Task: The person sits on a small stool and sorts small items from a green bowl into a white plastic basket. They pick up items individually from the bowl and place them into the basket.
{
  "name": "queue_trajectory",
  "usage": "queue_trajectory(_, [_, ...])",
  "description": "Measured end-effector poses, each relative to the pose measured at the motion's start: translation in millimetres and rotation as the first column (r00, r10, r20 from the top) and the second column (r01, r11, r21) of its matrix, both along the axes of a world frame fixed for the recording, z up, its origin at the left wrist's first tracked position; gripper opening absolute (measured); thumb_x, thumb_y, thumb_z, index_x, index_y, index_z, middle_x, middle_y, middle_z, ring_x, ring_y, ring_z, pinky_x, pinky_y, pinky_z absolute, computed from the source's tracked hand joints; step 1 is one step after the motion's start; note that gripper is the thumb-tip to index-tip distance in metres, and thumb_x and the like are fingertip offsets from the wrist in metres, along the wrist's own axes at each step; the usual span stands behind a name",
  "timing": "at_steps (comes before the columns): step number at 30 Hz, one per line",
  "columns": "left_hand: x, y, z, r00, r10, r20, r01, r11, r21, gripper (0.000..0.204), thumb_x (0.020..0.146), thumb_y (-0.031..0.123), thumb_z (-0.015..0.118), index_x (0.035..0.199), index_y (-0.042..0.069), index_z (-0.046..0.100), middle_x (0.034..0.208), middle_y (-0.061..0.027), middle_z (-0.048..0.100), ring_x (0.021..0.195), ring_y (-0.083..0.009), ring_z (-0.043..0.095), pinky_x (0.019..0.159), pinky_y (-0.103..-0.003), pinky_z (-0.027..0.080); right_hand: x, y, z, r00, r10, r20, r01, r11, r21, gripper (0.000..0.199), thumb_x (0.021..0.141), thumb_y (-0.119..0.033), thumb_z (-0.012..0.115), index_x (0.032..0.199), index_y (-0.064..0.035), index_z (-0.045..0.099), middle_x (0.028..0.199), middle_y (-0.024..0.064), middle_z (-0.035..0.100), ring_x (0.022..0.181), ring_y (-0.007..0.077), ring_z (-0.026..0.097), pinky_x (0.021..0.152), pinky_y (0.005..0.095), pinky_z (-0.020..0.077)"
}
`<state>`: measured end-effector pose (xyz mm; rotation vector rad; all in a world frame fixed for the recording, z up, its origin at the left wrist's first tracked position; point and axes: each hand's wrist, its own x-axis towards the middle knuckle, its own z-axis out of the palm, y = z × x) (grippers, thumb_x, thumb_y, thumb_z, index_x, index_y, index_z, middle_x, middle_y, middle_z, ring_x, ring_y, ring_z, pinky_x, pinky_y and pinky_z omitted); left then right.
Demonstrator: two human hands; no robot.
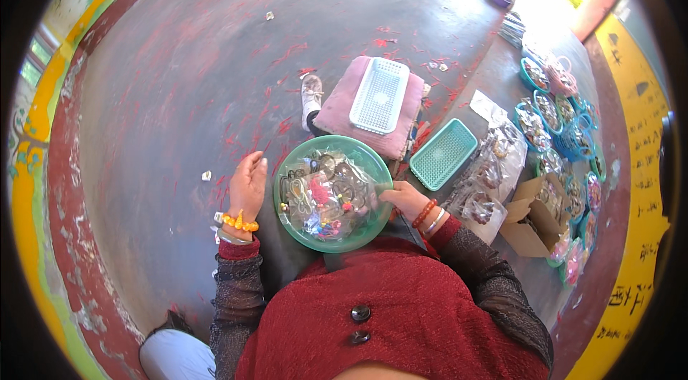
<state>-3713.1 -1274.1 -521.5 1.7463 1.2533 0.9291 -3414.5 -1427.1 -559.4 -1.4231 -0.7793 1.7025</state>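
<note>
A round green basin (288, 229) sits close in front of my body, filled with small clear plastic packets (326, 197). Inside the packets show dark cords, beads and bits of pink, red and blue. My right hand (407, 201) grips the basin's right rim, thumb and fingers closed on it. To the left of the basin, apart from it, my left hand (247, 183) is raised with its fingers stretched out and nothing in it. A yellow bead bracelet (239, 222) circles the left wrist, and a red bead bracelet (425, 213) the right.
Beyond the basin, a pale blue plastic basket (380, 95) lies on a pink cushioned stool (340, 104), beside a shoe (312, 93). Rightward are a teal basket (443, 154), packets on plastic sheeting (487, 179), a cardboard box (534, 226) and several filled baskets (573, 138). Red scraps litter the floor.
</note>
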Motion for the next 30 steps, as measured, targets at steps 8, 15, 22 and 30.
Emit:
queue_trajectory(8, [-2, 2, -8, 0.904, -0.058, -0.423, 0.145, 0.974, 0.176, 0.036, 0.085, 0.023, 0.052, 0.111, -0.003, 0.053, 0.106, -0.0230, 0.057, 0.102, -0.0366, 0.054, 0.087, -0.041, 0.043, 9, 17, -9, 0.974, 0.183, 0.134, -0.187, 0.982, 0.022, 0.022, 0.078, -0.018, 0.053, 0.089, -0.0002, 0.062, 0.076, 0.0058, 0.063, 0.062, 0.0143, 0.059, 0.049, 0.0267, 0.0462])
queue_trajectory(15, [30, -8, -33, 0.841, -0.141, -0.523, 0.246, 0.959, 0.137, 0.021, 0.085, 0.015, 0.045, 0.092, -0.002, 0.055, 0.087, -0.0235, 0.060, 0.083, -0.0410, 0.057, 0.072, -0.046, 0.047, 38, 49, -11, 0.882, 0.304, 0.359, -0.339, 0.940, 0.035, 0.025, 0.076, -0.020, 0.054, 0.086, 0.0014, 0.061, 0.067, 0.0046, 0.060, 0.054, 0.0145, 0.057, 0.049, 0.0275, 0.0463])
queue_trajectory(22, [8, -67, -1, 0.689, 0.006, -0.724, 0.123, 0.985, 0.124, 0.015, 0.083, 0.014, 0.049, 0.088, 0.000, 0.051, 0.083, -0.0212, 0.058, 0.075, -0.0388, 0.059, 0.065, -0.046, 0.049, 16, 67, -31, 0.853, 0.314, 0.418, -0.445, 0.856, 0.264, 0.018, 0.077, -0.016, 0.051, 0.086, -0.0023, 0.058, 0.076, 0.0052, 0.061, 0.072, 0.0165, 0.058, 0.067, 0.0303, 0.0455])
queue_trajectory(30, [2, -84, 17, 0.537, 0.200, -0.820, 0.086, 0.954, 0.289, 0.014, 0.082, 0.016, 0.053, 0.077, 0.003, 0.055, 0.074, -0.0162, 0.059, 0.066, -0.0344, 0.060, 0.059, -0.044, 0.048, -10, 59, -21, 0.729, -0.008, 0.685, -0.339, 0.865, 0.371, 0.025, 0.077, -0.025, 0.055, 0.085, -0.0016, 0.051, 0.073, 0.0234, 0.058, 0.073, 0.0404, 0.058, 0.065, 0.0445, 0.0442])
